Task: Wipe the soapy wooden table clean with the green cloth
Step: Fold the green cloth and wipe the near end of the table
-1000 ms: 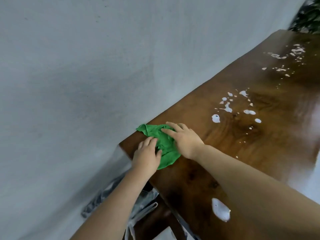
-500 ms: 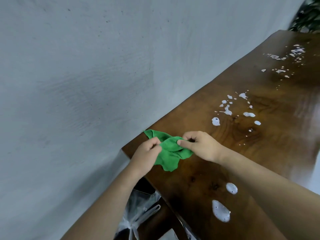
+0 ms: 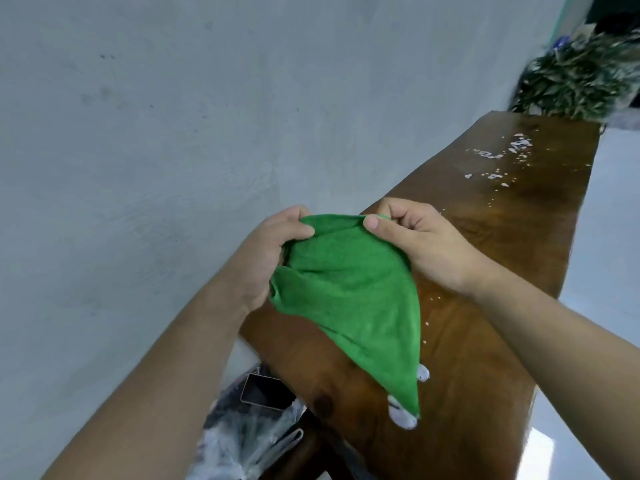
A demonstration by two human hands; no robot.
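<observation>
The green cloth (image 3: 349,285) hangs spread out above the near end of the dark wooden table (image 3: 485,258). My left hand (image 3: 273,251) pinches its upper left edge and my right hand (image 3: 419,240) pinches its upper right edge. The cloth's lower tip hangs down beside white soap blobs (image 3: 401,415) on the near part of the table. More soap spots (image 3: 498,161) lie scattered near the far end. The cloth hides part of the tabletop behind it.
A grey wall (image 3: 138,133) runs along the table's left side. A leafy plant (image 3: 581,77) stands beyond the far end. Clear plastic bags (image 3: 242,441) and a dark flat object (image 3: 266,393) lie below the table's near left corner. Pale floor (image 3: 609,237) lies to the right.
Both hands lifted the cloth off the table, raised it toward the camera and pulled it open between them. The view also tilted up, showing more of the table's far end.
</observation>
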